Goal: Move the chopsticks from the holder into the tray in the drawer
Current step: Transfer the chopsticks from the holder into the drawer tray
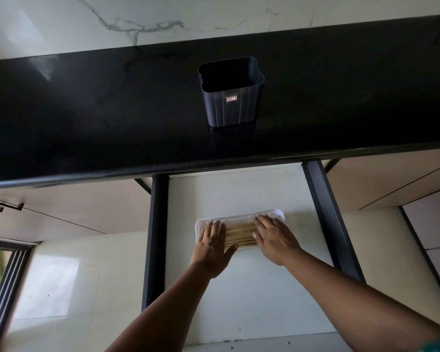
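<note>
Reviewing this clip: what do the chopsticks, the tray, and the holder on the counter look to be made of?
Chopsticks: likely bamboo or pale wood, matte tan sticks lying side by side. Tray: probably white plastic, with a smooth rounded rim. Holder: seemingly moulded plastic, dark grey, semi-matte, with ribbed walls and a small label. Both hands rest flat on the chopsticks.

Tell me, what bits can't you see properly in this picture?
- Ends of the chopsticks: covered by the left hand and right hand, head view.
- Near rim of the white tray: under both hands.
- Bottom of the holder: too dark inside to tell if anything remains.
- Holder's red label: too small to read.
- Drawer back: hidden under the black counter.
</note>
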`<action>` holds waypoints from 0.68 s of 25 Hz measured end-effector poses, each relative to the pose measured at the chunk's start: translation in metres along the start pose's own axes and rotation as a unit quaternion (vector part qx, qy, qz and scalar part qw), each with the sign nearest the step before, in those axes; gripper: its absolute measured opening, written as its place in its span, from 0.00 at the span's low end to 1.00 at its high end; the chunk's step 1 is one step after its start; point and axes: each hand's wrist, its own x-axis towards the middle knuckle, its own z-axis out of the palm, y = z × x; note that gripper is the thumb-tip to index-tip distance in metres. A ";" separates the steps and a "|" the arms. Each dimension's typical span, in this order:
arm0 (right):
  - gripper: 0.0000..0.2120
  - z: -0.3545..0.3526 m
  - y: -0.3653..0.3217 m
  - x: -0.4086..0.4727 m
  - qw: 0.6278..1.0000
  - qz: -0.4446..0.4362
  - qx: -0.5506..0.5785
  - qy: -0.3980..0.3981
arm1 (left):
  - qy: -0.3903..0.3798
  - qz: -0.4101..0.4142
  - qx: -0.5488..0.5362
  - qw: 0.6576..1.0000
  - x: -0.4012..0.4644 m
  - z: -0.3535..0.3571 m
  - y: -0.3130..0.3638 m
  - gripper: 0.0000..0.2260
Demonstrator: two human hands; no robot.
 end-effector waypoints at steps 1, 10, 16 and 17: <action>0.34 0.001 -0.001 -0.008 1.000 -0.019 0.012 0.016 | 0.023 0.018 -0.004 1.000 -0.004 0.000 0.001 0.37; 0.38 0.003 -0.006 -0.014 0.999 -0.050 0.002 0.018 | 0.088 0.027 0.009 0.996 -0.017 0.005 0.003 0.22; 0.47 0.003 -0.008 -0.008 1.000 -0.022 0.002 -0.013 | 0.079 0.027 0.014 0.996 -0.017 0.008 -0.005 0.25; 0.50 0.002 -0.008 -0.009 1.000 -0.016 0.003 -0.024 | 0.067 0.018 0.015 0.997 -0.019 0.010 -0.004 0.27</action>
